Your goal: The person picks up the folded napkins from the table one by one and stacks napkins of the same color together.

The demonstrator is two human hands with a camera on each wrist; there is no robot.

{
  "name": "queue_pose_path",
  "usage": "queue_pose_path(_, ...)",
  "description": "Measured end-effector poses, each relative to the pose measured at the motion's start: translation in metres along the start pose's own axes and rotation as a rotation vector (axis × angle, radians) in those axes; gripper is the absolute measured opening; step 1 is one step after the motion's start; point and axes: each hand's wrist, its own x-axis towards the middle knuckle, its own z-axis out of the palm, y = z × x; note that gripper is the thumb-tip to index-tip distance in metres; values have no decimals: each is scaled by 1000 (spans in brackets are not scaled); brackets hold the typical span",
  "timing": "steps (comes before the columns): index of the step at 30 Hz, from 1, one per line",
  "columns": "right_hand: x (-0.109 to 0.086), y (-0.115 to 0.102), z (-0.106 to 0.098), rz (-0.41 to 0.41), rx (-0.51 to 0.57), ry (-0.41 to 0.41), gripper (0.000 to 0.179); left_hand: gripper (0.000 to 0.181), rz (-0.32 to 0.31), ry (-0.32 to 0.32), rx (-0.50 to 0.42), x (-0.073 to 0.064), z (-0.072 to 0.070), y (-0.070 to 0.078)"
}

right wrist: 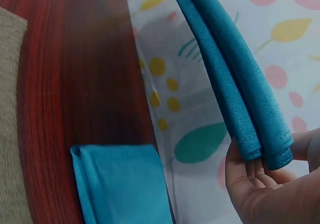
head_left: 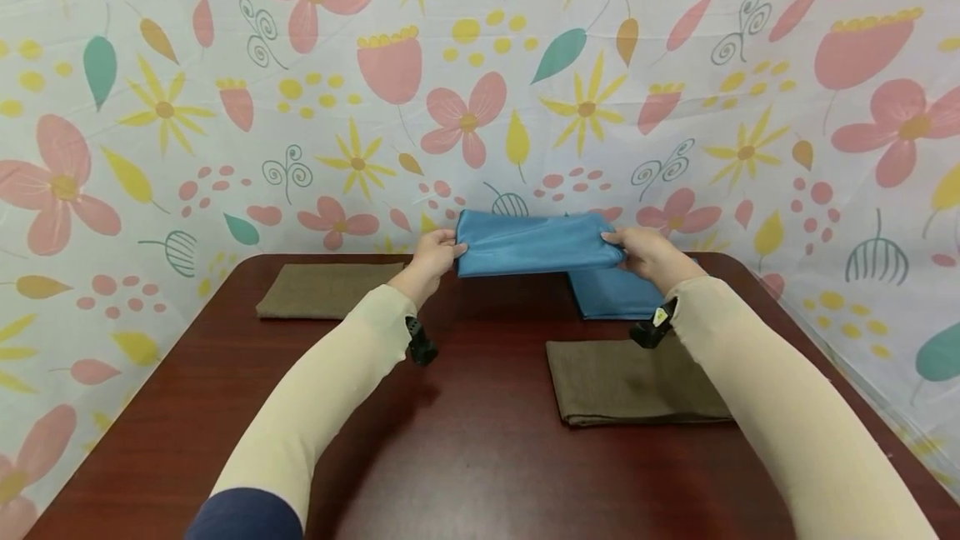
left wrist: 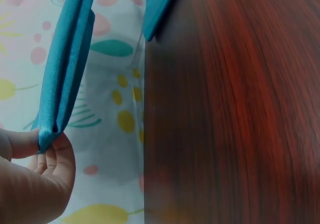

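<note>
A folded blue cloth (head_left: 536,244) is held in the air above the far edge of the table, stretched between both hands. My left hand (head_left: 435,259) pinches its left end between thumb and fingers; the left wrist view shows the cloth's folded layers (left wrist: 62,79) rising from that grip. At the other end my right hand (head_left: 647,255) grips the cloth, with the thumb on the near face. In the right wrist view two thick folds (right wrist: 240,89) rest between thumb and fingers. Below the right hand lies a second folded blue cloth (head_left: 618,297), partly hidden by the hand and the raised cloth.
A folded brown cloth (head_left: 330,290) lies at the table's far left. Another folded brown cloth (head_left: 637,382) lies nearer on the right, partly under the right forearm in view. The dark red wooden table (head_left: 465,457) ends at a flower-patterned curtain (head_left: 465,40).
</note>
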Motion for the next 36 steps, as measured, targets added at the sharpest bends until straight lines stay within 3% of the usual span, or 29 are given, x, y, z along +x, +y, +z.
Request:
queue_pose_path(6,-3,0,-12,2,-12,-13,67,47,5,-16,-20,2,13,1)
queue_pose_path(21,2,5,-38,-26,-53,43,67,47,3,-31,-25,2,36,0)
queue_pose_path(36,1,9,-62,-9,-88,86,67,46,-3,-72,-101,2,60,1)
